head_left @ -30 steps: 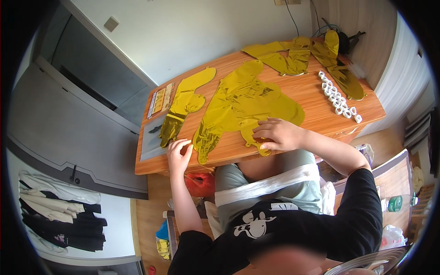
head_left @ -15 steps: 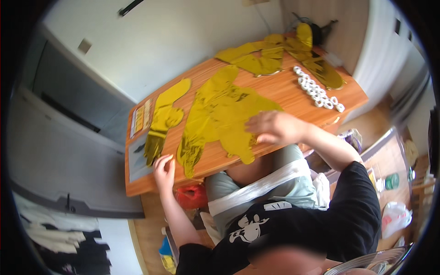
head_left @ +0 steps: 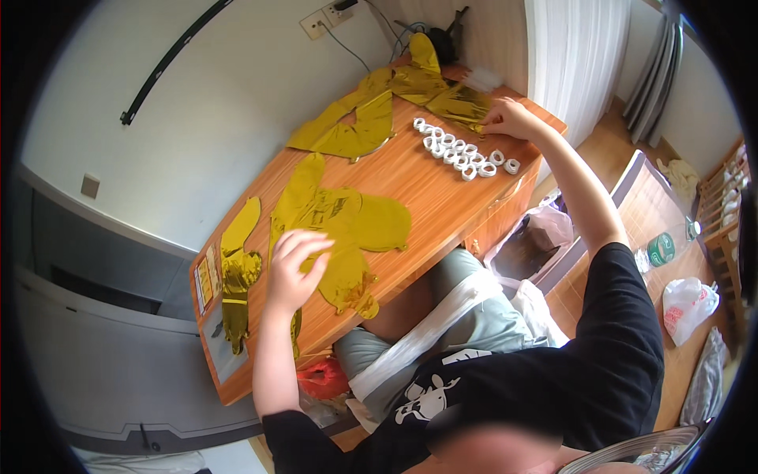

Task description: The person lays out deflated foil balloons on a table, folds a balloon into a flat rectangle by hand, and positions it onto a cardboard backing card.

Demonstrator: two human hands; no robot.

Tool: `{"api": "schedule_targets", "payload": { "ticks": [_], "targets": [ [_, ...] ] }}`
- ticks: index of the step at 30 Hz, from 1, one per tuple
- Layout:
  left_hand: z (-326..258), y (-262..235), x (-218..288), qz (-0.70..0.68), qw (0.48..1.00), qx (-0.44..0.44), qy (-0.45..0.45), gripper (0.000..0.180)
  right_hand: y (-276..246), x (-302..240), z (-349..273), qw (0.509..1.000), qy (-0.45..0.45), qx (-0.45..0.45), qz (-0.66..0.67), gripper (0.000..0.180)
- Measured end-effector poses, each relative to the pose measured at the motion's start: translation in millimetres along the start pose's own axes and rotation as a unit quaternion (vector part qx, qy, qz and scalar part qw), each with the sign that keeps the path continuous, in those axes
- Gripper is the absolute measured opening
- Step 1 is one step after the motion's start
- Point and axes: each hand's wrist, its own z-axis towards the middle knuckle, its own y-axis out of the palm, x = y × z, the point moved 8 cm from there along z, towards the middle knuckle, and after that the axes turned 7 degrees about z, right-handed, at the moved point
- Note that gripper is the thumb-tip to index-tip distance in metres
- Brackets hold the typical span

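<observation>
Flat, shiny gold foil balloons lie spread over the wooden table. My left hand (head_left: 296, 268) hovers over the near one, a large gold foil balloon (head_left: 379, 223), with its fingers apart and nothing in them. At the table's far right my right hand (head_left: 512, 118) has its fingertips closed on the end of another gold foil balloon (head_left: 454, 104). Several small white rolls (head_left: 459, 155) lie in rows just nearer than that hand. A further gold foil balloon (head_left: 335, 130) rests along the wall side, and a narrow gold foil balloon (head_left: 237, 272) at the left end.
Printed cards (head_left: 208, 280) and a grey sheet (head_left: 225, 344) lie at the table's left end. A black object with cables (head_left: 448, 43) stands in the far corner. By the table's right side is a bag-lined bin (head_left: 533, 241); a bottle (head_left: 659, 249) stands beyond it.
My right hand has gone from the large balloon to the far-right one and closed on its end. My left hand has risen from the near left edge over the large balloon. The view has turned right.
</observation>
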Motion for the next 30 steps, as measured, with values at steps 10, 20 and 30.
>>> {"api": "schedule_targets", "payload": {
  "ticks": [10, 20, 30],
  "targets": [
    [194, 178, 38, -0.178, 0.981, -0.077, 0.021, 0.022, 0, 14, 4, 0.992, 0.096, 0.03, 0.079, 0.039],
    [299, 261, 56, 0.011, 0.995, -0.082, 0.052, 0.029, 3, 35, 5, 0.988, 0.119, 0.054, 0.085, 0.047],
    [312, 286, 18, -0.127, 0.982, -0.12, -0.077, 0.022, -4, 23, 2, 0.964, 0.113, 0.062, 0.232, 0.042]
  ]
}}
